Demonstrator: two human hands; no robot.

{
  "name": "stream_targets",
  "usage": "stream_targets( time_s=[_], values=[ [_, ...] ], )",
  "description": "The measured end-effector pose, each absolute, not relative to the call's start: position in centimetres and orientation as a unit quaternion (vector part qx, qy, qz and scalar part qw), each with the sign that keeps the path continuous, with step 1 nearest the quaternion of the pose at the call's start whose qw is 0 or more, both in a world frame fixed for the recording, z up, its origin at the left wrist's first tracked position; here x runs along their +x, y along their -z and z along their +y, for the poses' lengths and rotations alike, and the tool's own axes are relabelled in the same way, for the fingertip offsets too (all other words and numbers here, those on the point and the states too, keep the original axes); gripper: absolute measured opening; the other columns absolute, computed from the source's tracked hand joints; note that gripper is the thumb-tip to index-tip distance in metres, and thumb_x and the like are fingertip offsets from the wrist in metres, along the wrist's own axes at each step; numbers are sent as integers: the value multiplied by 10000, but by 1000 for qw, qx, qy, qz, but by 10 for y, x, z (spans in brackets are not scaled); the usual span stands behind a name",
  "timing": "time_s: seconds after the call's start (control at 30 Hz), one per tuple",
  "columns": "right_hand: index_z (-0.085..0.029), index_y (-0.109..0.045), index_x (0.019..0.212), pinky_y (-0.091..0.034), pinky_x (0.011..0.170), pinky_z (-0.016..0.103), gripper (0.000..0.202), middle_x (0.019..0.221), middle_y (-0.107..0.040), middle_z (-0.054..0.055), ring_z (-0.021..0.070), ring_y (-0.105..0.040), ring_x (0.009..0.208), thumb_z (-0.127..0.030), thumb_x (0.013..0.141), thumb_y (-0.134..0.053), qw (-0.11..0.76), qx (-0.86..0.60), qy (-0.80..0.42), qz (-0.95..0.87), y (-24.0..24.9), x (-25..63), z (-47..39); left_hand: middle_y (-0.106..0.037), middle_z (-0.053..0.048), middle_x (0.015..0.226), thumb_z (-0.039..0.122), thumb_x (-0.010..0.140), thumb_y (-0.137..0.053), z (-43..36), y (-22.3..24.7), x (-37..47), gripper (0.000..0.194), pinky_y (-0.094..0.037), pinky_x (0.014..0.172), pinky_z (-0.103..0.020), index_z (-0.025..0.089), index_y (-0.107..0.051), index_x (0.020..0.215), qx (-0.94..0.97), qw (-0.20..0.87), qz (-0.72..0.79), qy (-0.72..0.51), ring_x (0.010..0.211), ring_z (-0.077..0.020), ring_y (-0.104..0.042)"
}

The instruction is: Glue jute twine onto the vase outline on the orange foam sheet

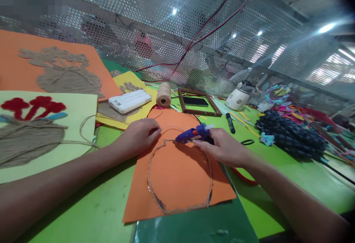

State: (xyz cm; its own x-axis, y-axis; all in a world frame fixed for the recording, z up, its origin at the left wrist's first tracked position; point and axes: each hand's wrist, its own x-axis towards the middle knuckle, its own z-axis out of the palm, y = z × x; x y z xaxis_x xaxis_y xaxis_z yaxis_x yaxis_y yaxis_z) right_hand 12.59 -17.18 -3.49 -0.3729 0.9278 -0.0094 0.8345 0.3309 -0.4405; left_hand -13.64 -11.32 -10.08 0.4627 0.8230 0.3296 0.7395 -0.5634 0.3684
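Note:
My right hand [222, 147] grips a blue hot glue gun [191, 135], a white glue stick jutting from its back. The gun's nozzle points left, close to the top edge of a vase-shaped twine outline [149, 169] on an orange sheet [180, 176]. At the sheet's upper left, my left hand [141, 134] is closed, thumb and finger together around a strand of twine [172, 127] that arcs over the paper. A twine spool [164, 94] stands beyond the sheet. Dark patches show along the outline's lower corners.
Finished twine vase pictures lie left, on a pale green sheet [80, 132] and an orange sheet [104, 76]. A white power bank [130, 101] rests on a yellow sheet [149, 112]. Rightward are a wooden frame [215, 106], marker [230, 123], white flask [238, 97] and dark bundle [288, 134].

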Motion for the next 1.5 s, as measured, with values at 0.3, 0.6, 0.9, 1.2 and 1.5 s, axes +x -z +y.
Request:
stream_targets(
  time_s=[0.3,0.6,0.9,1.2,1.5],
  values=[
    [-130,-675,866,-311,526,262,268,641,-577,19,124,-432,562,-356,900,-534,181,-530,-213,-801,36,124,-174,-703,-54,841,314,889,-439,-112,100,-135,282,-422,681,-275,176,-671,805,850,92,466,-229,781,-183,-622],
    [-121,-663,889,-319,540,261,260,676,-595,27,118,-441,569,-358,895,-559,175,-521,-233,-802,46,112,-170,-713,-53,844,350,883,-429,-111,100,-135,308,-433,689,-286,186,-678,806,849,86,468,-228,782,-193,-632],
    [-138,-654,808,-309,533,262,260,659,-585,27,135,-473,580,-359,890,-545,129,-553,-189,-801,32,138,-172,-718,-47,846,325,874,-438,-113,100,-136,283,-438,702,-279,187,-674,799,846,88,471,-233,792,-187,-638],
    [-141,-656,813,-304,518,250,252,607,-535,-8,111,-419,548,-353,898,-550,164,-525,-236,-801,37,130,-173,-717,-49,852,336,888,-433,-111,100,-136,294,-435,705,-286,184,-672,811,847,88,473,-225,802,-195,-639],
    [-134,-655,873,-331,558,250,207,680,-580,6,121,-465,606,-315,898,-557,141,-530,-230,-804,30,138,-167,-729,-52,857,377,868,-434,-112,95,-134,306,-446,697,-301,208,-671,775,843,98,484,-212,790,-217,-650]
  ],
)
